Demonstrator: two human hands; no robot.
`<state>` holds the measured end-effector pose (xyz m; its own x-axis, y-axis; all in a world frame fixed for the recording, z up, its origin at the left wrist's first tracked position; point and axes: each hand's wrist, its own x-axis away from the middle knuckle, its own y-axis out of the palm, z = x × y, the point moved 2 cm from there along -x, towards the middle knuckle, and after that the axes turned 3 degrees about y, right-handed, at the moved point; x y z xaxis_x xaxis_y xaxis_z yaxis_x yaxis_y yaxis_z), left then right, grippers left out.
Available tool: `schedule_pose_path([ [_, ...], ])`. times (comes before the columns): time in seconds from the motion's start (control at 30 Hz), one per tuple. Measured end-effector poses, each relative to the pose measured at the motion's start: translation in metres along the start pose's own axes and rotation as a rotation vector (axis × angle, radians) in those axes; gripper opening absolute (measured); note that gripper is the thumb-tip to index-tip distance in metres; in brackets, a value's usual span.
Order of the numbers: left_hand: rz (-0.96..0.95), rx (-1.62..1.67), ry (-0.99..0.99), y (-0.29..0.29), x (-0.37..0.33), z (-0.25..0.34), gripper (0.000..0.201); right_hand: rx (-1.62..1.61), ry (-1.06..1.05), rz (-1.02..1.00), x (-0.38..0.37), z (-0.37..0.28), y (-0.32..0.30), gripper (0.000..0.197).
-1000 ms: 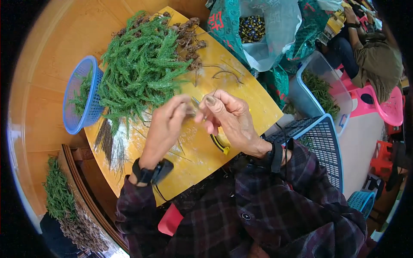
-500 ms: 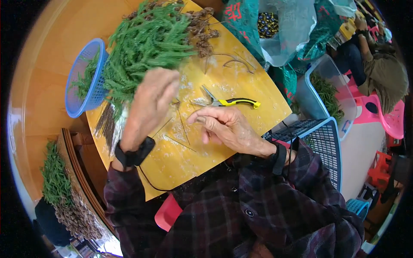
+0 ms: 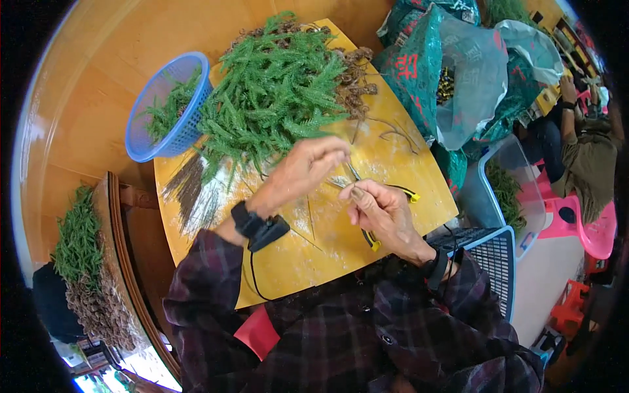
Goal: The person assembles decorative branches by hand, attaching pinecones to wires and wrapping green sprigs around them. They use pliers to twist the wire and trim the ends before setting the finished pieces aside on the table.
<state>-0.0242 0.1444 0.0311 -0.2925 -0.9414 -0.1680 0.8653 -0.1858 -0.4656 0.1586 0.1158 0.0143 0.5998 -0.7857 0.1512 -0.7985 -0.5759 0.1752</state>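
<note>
My right hand (image 3: 386,213) is closed in a pinch, thumb against forefinger, over the table; what it pinches is too small to make out. Close to its left, my left hand (image 3: 304,169) has its fingers bent together, slightly blurred, and anything in them is hidden. Beneath the right hand lie pliers with yellow and black handles (image 3: 374,245), jaws partly showing between the hands. Beyond the left hand a heap of green, fir-like sprigs (image 3: 272,95) covers the far part of the yellow table (image 3: 288,278). Dark thin stems (image 3: 187,183) lie bundled at its left edge.
A blue basket (image 3: 203,98) with sprigs stands at the left. Brown dried clusters (image 3: 357,78) lie behind the heap. Right of the table are green plastic bags (image 3: 419,72), a clear bin (image 3: 488,177) and a blue crate (image 3: 495,275). Another person (image 3: 586,157) sits at far right.
My left hand has moved right, from beside the green heap to near the right hand. The right hand stays pinched over the pliers. The whole view has shifted, with the table lower and farther right.
</note>
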Motion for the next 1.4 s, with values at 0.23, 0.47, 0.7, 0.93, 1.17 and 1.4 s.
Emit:
schedule_pose_path([
  [0.23,0.241,-0.255,0.106,-0.038,-0.034,-0.002,0.019,0.002,-0.017,-0.025,0.002,-0.004,-0.003,0.024],
  [0.47,0.287,-0.688,0.127,-0.102,-0.038,-0.018,0.018,-0.011,0.006,-0.032,0.003,-0.012,-0.005,0.021],
  [0.7,0.208,-0.563,0.124,-0.068,-0.041,-0.007,0.019,-0.007,-0.052,-0.037,0.002,-0.002,-0.005,0.023],
  [0.93,0.117,-0.422,-0.112,-0.017,-0.077,-0.016,0.023,-0.068,-0.063,-0.046,0.002,-0.001,-0.005,0.021],
  [1.17,-0.038,-0.757,-0.001,-0.016,-0.103,-0.035,0.025,-0.03,-0.081,-0.046,-0.002,-0.001,-0.011,0.021],
  [1.4,0.218,-0.265,-0.039,-0.029,-0.035,0.016,0.012,0.079,-0.075,-0.116,0.0,0.0,-0.009,0.019],
])
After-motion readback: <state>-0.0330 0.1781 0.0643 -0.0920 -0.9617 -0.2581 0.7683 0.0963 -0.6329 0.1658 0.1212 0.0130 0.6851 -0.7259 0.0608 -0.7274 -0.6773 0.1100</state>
